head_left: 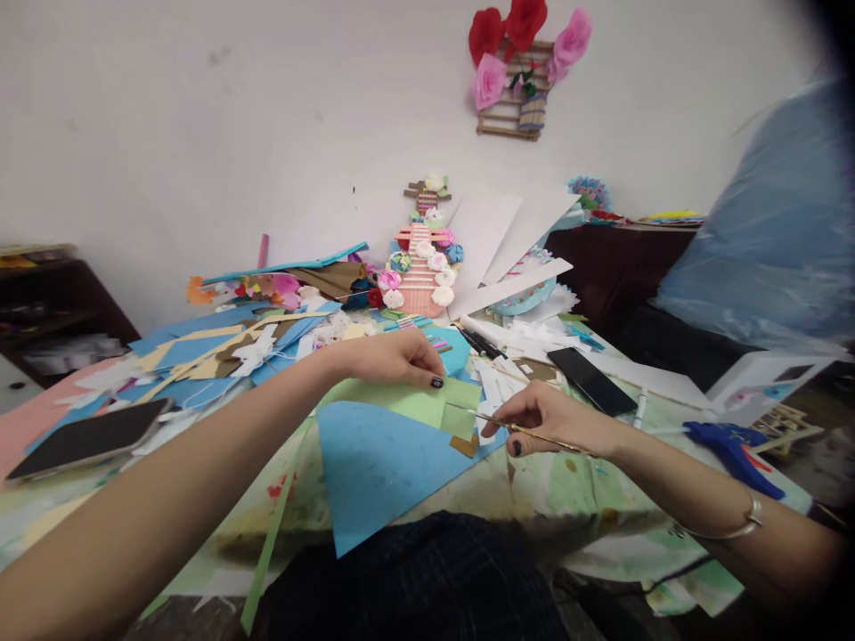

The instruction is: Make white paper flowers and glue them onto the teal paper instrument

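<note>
My left hand (403, 359) is closed on the upper edge of a light green sheet of paper (384, 394), with the fingers curled and the dark thumbnail on it. In my right hand (544, 418) is a slim, pointed metal tool (491, 417); whether it is a knife, scissors or tweezers I cannot tell. Its tip lies at the right part of the green sheet, just below my left thumb. Under the green paper lies a blue sheet (374, 472), hanging over the table's front edge. A small brown scrap (463, 445) lies on the blue sheet beside the tool.
A black phone (591, 381) lies to the right, and another phone (90, 436) at the left. Blue-handled pliers or a glue gun (735, 454) rests at the right edge. Paper scraps (200, 352) cover the left side. A flower-decorated paper craft (420, 267) stands against the wall.
</note>
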The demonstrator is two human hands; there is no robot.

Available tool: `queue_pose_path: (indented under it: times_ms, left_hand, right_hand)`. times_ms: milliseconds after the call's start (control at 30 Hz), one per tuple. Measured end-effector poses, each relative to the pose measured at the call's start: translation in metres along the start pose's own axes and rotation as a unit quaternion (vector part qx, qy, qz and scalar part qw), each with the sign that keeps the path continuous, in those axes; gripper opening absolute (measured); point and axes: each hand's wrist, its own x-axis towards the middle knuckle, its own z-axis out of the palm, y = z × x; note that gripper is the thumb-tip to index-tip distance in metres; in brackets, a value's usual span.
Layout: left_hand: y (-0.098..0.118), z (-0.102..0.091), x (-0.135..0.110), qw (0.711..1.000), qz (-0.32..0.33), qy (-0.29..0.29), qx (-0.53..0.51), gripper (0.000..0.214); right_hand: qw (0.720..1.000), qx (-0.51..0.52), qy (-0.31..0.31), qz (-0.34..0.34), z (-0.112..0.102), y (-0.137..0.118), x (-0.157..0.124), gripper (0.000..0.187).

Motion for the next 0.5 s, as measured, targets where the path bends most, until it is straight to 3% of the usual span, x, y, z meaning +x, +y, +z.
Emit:
queue_pose_path:
  times_ms: [300, 500]
  left_hand:
    - [-0.0064, 0.0000, 0.0014, 0.999, 0.032, -0.010, 0.014, 0.023]
    - [-0.0082, -0.0004, 0.0021, 0.999, 0.034, -0.034, 0.023, 0.027]
  right_hand:
    - [0.997, 0.047, -0.009, 0.052, 0.0026, 0.0008, -0.0013, 0.050]
    - [0.999, 0.052, 0.001, 0.011, 0.0010, 0.0012, -0.0018, 0.054]
